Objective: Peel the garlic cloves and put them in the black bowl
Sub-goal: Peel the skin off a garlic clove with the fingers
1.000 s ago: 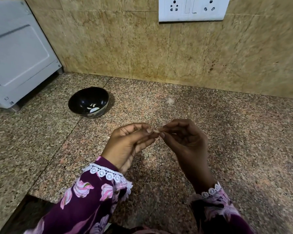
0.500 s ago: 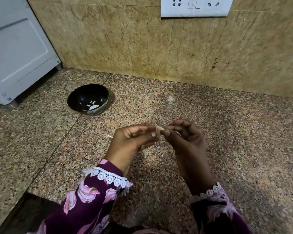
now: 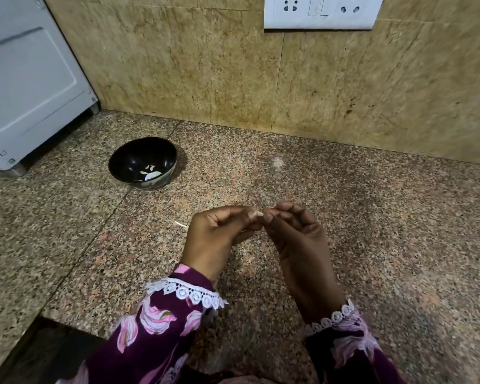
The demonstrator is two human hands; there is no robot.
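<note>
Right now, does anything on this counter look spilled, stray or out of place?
Only small things: a pale scrap, likely garlic skin, lies loose on the granite counter just left of the left hand. The black bowl stands upright; nothing is spilled.

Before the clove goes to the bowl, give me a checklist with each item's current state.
1. Both hands meet at their fingertips, left hand and right hand: ok.
2. Garlic clove visible between them: cannot tell, hidden.
3. Clove fully peeled: cannot tell.
4. Round black bowl upright on the speckled granite counter: ok.
5. Bowl mouth unobstructed: ok.
6. Pale peel scrap lies outside the bowl: ok.
</note>
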